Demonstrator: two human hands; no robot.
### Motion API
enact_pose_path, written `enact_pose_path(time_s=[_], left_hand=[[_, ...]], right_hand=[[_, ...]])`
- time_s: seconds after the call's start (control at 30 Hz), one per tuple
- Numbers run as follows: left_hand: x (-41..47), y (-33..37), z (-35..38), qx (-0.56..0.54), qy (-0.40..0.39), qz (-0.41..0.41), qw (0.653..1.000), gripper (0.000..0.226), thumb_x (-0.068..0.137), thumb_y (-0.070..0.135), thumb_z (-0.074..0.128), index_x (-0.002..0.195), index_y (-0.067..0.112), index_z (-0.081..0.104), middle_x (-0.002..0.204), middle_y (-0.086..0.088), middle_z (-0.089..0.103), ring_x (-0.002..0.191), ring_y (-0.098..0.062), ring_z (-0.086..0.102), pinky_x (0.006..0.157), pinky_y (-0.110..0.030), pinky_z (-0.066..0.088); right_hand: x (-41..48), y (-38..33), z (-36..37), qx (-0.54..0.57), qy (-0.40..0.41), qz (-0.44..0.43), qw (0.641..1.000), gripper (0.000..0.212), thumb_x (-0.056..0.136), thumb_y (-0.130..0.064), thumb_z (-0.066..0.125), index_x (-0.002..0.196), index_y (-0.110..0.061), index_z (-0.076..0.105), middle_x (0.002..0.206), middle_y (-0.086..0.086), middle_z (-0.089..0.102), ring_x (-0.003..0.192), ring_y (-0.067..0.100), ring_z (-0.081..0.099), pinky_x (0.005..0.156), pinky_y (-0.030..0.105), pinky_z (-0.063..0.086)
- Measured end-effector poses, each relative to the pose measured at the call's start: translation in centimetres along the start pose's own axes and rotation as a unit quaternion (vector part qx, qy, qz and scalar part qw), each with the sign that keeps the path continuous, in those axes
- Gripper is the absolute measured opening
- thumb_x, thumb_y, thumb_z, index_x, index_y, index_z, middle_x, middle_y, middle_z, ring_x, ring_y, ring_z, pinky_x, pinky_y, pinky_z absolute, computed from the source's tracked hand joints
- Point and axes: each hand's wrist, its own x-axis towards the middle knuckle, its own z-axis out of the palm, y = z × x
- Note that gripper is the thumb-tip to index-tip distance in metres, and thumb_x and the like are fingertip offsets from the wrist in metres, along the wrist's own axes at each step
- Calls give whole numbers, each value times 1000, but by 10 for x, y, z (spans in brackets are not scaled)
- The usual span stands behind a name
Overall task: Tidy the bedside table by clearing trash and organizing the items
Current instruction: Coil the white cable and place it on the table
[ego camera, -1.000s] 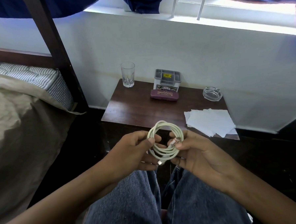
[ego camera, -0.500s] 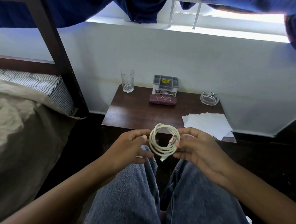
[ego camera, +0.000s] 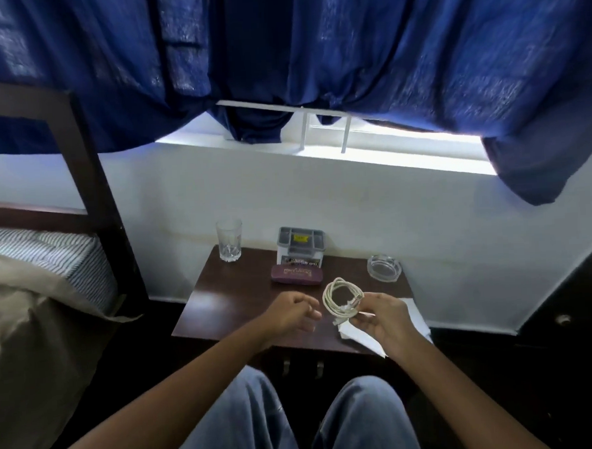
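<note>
The plug ends of the cable [ego camera: 327, 301] blur against the right hand [ego camera: 383, 317], which covers much of the white papers [ego camera: 360, 339] front-right of the case [ego camera: 296, 274]. Print on the case and on the box [ego camera: 301, 248] just behind it is unreadable. Far left of the case, the bed [ego camera: 35, 306] is cut off.

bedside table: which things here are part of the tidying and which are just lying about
Part of the job: coiled cable in the right hand, papers, glass, grey organiser, maroon case, ashtray, bedside table.
Just around: bed, blue curtain.
</note>
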Motion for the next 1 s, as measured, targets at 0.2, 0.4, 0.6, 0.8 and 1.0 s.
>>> enact_pose_path(time_s=[0.2,0.4,0.6,0.8,1.0], left_hand=[[80,-9,-10,40,62,-17,997,22,90,7,41,95,15,61,91,-2,65,69,-13,57,57,-22,41],[161,-39,-19,205,168,-19,964,43,89,14,48,132,13,49,139,-11,45,126,-26,46,104,-29,35],[203,-65,-14,414,160,38,895,69,88,31,52,149,25,18,159,-7,0,147,-28,-1,118,-44,11],[225,-83,-12,537,118,70,833,66,91,39,43,148,39,10,159,0,-14,144,-33,-17,115,-55,-2],[230,-93,-8,556,147,80,814,62,91,41,42,147,40,14,159,-1,-11,145,-34,-15,114,-59,0]], right_hand=[[86,-10,-1,-78,71,2,994,15,80,13,52,90,8,60,67,15,58,54,20,56,50,24,53],[181,11,-4,-90,136,25,986,14,82,12,55,94,5,57,82,20,60,65,26,57,58,31,51],[252,35,-3,-99,157,42,982,17,83,7,60,99,1,59,77,15,60,71,25,60,60,31,52],[285,55,-4,-134,164,54,976,19,81,6,61,99,-1,60,94,20,62,85,29,62,63,31,53],[295,63,-6,-152,173,39,972,18,83,1,61,101,0,63,91,17,61,83,26,60,55,25,48]])
